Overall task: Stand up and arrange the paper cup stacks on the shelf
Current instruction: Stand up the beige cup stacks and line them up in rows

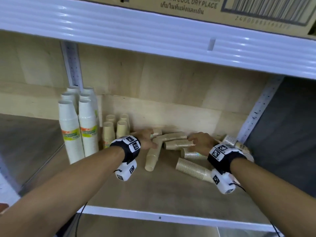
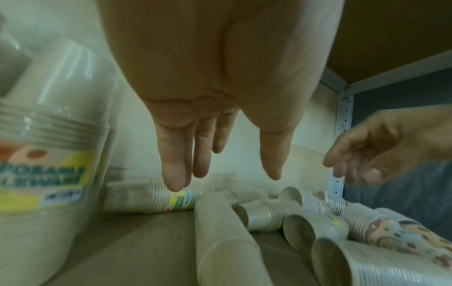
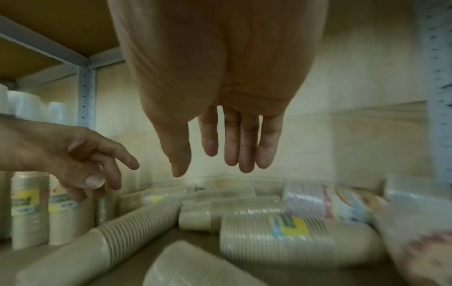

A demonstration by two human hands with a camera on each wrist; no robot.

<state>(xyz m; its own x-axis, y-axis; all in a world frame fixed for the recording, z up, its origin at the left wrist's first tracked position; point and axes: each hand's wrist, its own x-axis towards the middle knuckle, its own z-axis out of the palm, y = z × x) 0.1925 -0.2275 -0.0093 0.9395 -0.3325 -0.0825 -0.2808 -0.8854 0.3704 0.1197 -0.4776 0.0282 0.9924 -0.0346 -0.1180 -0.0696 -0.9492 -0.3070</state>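
Observation:
Several tan paper cup stacks (image 1: 174, 136) lie toppled on the wooden shelf (image 1: 153, 190), one of them a long stack (image 1: 152, 158) pointing toward me. Tall white stacks (image 1: 70, 127) and short tan stacks (image 1: 109, 132) stand upright at the left. My left hand (image 1: 147, 139) hovers over the left end of the fallen pile, fingers straight and empty (image 2: 225, 180). Over the pile's right part my right hand (image 1: 200, 142) hangs with its fingers spread, holding nothing (image 3: 212, 170). The fallen stacks (image 3: 274, 230) lie just below both hands.
A patterned cup stack (image 2: 396, 232) lies at the far right beside the metal upright (image 1: 256, 113). The upper shelf edge (image 1: 153, 35) carries a cardboard box (image 1: 222, 9). The shelf's front lip (image 1: 171, 218) runs below my forearms.

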